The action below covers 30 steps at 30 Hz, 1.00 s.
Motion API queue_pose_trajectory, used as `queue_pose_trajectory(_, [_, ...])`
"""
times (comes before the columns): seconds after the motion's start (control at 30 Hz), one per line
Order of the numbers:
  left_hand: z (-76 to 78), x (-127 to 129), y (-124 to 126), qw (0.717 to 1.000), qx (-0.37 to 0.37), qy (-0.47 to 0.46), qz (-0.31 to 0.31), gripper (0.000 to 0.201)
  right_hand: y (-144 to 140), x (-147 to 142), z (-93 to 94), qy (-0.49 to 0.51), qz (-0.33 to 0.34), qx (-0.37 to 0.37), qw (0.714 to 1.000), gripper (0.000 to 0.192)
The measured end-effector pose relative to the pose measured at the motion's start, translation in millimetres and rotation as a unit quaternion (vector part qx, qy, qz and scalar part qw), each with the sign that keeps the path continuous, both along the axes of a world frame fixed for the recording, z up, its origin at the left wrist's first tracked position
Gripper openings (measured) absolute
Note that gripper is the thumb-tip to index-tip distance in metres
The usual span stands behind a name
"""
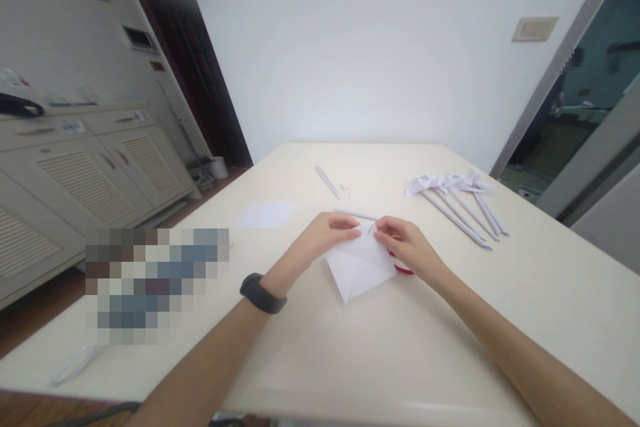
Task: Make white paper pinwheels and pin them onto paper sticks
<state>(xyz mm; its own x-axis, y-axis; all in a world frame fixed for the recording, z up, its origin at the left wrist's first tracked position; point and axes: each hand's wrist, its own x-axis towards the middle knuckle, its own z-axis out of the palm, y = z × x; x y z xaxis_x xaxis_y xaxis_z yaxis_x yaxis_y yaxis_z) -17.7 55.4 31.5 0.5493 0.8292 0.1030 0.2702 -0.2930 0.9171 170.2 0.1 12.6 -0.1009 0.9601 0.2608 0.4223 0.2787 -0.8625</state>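
Cream table (380,347), bare and open on its near side. Landmark: the folded white paper (361,266) at centre. Left of it, well apart, a loose white sheet (265,214). Left hand (327,232), dark band on the wrist, pinches the paper's top edge; right hand (407,246) pinches the same edge just beside it. Red-handled scissors (403,269) peek out under the paper's right edge. Far right, near the table edge, paper pinwheels (457,204) lie together.

Bare forearms, sleeveless here; a black wristband (263,294) circles the left wrist.
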Motion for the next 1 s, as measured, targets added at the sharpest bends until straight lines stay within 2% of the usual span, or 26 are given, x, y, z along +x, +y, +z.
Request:
queue_pose_trajectory(0.13, [-4.3, 2, 1, 1.0, -0.007, -0.019, -0.001, 0.02, -3, -3, 1.0, -0.013, -0.03, 0.014, 0.999, 0.014])
queue_pose_trajectory(0.27, [-3.8, 4, 0, 1.0, -0.008, -0.005, 0.01, 0.022, -6, -5, 2.3, -0.076, -0.067, 0.095, 0.99, 0.02])
queue_pose_trajectory(0.4, [-6.0, 5, 1, 1.0, 0.002, 0.001, 0.005, 0.021, -7, -6, -0.1, -0.101, -0.048, 0.145, 0.983, 0.01])
queue_pose_trajectory(0.67, [-3.5, 7, -9, 0.999, -0.006, -0.025, -0.042, 0.018, -8, -10, 2.0, -0.1, -0.037, 0.196, 0.975, 0.009])
queue_pose_trajectory(1.0, [2.6, 10, -13, 0.999, -0.01, -0.037, -0.018, 0.018, -10, -8, -2.7, -0.183, -0.054, 0.286, 0.939, 0.015])
